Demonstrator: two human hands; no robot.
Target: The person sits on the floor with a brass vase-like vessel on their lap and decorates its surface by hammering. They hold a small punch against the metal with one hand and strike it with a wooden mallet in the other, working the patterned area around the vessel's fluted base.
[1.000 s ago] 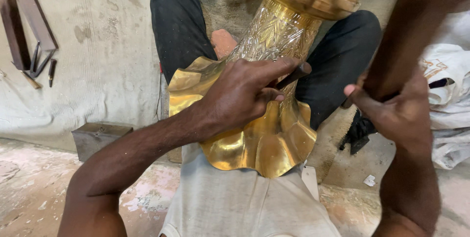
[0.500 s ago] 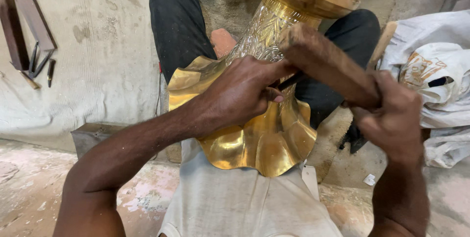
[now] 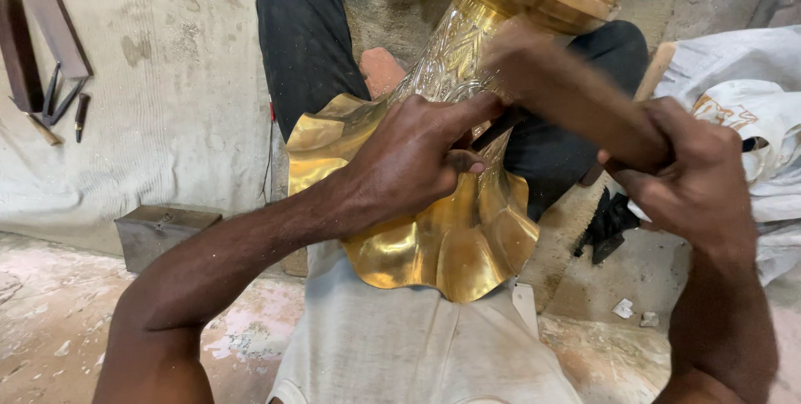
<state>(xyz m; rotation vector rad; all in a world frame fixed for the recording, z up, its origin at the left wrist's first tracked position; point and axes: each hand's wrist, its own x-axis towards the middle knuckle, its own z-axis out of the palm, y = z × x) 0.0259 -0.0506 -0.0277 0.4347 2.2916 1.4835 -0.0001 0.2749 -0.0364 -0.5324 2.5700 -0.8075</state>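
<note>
A shiny brass vase [image 3: 450, 245] with a wavy flared rim and an engraved neck lies across my lap, its round body pointing away from me. My left hand [image 3: 409, 162] rests on the neck and pinches a thin dark punch [image 3: 498, 127] against the engraved metal. Gripped in my right hand [image 3: 692, 179] is a wooden mallet [image 3: 567, 95], blurred by motion, with its head right over the punch. My legs in dark trousers [image 3: 304, 45] lie on either side of the vase.
A small grey metal box [image 3: 163, 233] sits on the dusty floor at the left. Several hand tools [image 3: 62, 95] lie at the far left beside a wooden plank. Crumpled white cloth [image 3: 751, 103] is heaped at the right, a black object [image 3: 609, 224] below it.
My right hand swung the mallet down from the raised position at the right onto the punch. My left hand has stayed on the vase's neck with the punch.
</note>
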